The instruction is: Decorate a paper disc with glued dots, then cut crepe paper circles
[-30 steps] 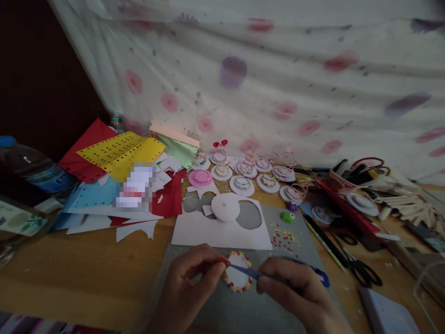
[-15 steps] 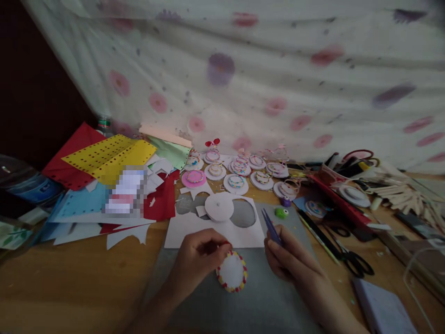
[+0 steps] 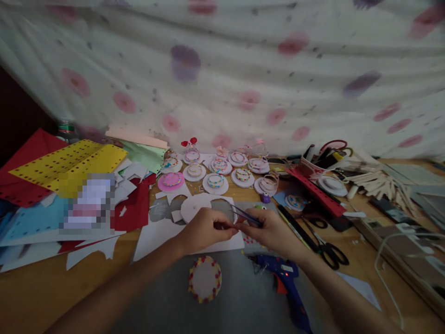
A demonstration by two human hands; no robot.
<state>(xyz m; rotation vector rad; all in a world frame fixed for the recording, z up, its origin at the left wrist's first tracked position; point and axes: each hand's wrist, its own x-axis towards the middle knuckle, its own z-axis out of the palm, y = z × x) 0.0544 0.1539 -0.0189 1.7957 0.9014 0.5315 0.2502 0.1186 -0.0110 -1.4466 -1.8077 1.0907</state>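
Observation:
My left hand [image 3: 204,228] and my right hand [image 3: 270,232] meet over the white cut-out sheet [image 3: 153,236], fingers pinched. My right hand holds blue tweezers [image 3: 245,215] whose tips point up and left. My left fingertips pinch at the tweezers' near end; what is between them is too small to make out. A white paper disc rimmed with coloured dots [image 3: 205,279] lies free on the grey mat [image 3: 243,301] just below my hands. A blue glue gun [image 3: 285,283] lies on the mat under my right wrist.
Several decorated discs [image 3: 215,181] stand in rows behind. Punched coloured paper sheets [image 3: 69,162] pile up at the left. Black scissors [image 3: 323,246], a pen [image 3: 290,222], a tool cup [image 3: 321,160] and wooden sticks [image 3: 378,183] lie at the right. A floral cloth [image 3: 243,69] hangs behind.
Both hands have lifted off the dotted disc and moved up to meet over the white sheet. The disc lies alone on the mat. The view has shifted, and the glue gun now shows.

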